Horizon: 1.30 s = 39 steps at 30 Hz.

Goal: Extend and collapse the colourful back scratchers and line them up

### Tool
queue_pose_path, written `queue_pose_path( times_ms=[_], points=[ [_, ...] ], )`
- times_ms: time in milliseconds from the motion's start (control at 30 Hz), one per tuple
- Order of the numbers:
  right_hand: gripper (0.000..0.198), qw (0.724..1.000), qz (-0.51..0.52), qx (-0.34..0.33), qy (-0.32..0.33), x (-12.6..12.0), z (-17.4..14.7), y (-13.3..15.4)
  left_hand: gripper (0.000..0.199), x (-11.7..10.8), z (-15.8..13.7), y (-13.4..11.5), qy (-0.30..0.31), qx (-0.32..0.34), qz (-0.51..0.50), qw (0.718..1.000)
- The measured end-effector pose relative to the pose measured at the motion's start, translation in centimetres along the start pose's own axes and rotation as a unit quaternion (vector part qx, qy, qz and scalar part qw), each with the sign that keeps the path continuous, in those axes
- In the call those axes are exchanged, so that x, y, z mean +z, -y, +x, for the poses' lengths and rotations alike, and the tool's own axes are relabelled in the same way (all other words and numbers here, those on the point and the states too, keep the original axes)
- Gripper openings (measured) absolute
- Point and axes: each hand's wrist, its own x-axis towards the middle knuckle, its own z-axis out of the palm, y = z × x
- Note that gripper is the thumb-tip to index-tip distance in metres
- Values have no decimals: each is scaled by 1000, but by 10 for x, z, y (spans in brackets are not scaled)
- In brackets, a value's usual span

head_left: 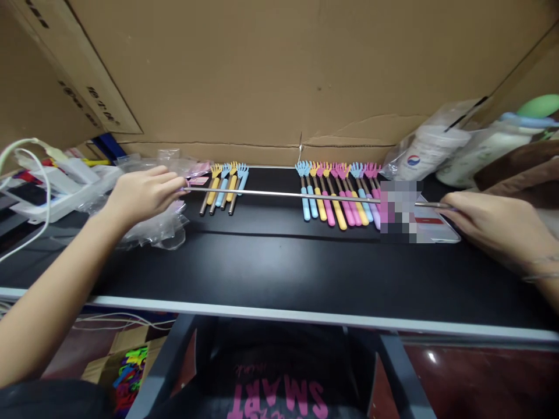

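Note:
My left hand (146, 195) is closed on one end of a long, thin back scratcher, its metal telescopic rod (271, 192) drawn out level above the table. Around the other end my right hand (498, 224) is closed too; a little purple shows at each grip, and the fingers hide the ends. Beneath the rod to the right lies a row of several back scratchers (325, 203) with blue, yellow, pink and purple handles and claw heads. A smaller group of yellow and blue back scratchers (225, 185) lies left of it, heads toward the back.
Crumpled clear plastic bags (161, 230) lie under my left arm, beside a white power strip (65, 189) with cables. At the right stand a white cup (430, 148) and a bottle (502, 145). Cardboard (279, 70) walls the table's back. A blurred flat item (439, 230) lies near my right hand.

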Motion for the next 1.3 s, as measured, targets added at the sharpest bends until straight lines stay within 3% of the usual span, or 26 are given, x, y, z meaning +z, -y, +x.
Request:
queue_pose_path(
  times_ms=[200,367,567,767,900,1067,1300],
  points=[
    [16,998,3,23,53,0,-8,-11,29,1,-2,2,8,-23,-22,999],
    [19,998,-31,-3,49,6,-13,-12,27,7,-3,3,1,-19,-40,999],
    [24,995,-71,18,66,7,-15,-14,31,16,-13,8,6,-49,-34,998],
    [31,998,-60,13,3,20,-16,-27,37,12,-14,6,45,-53,13,997],
    [31,998,-66,-3,-6,25,-16,-29,36,10,-14,1,31,-47,45,997],
    [29,997,-82,-17,-4,18,-14,-16,30,1,-5,-15,1,-29,71,997],
    [28,996,-84,-27,-5,0,-2,27,27,-6,23,-50,-59,-13,78,995]
  ],
)
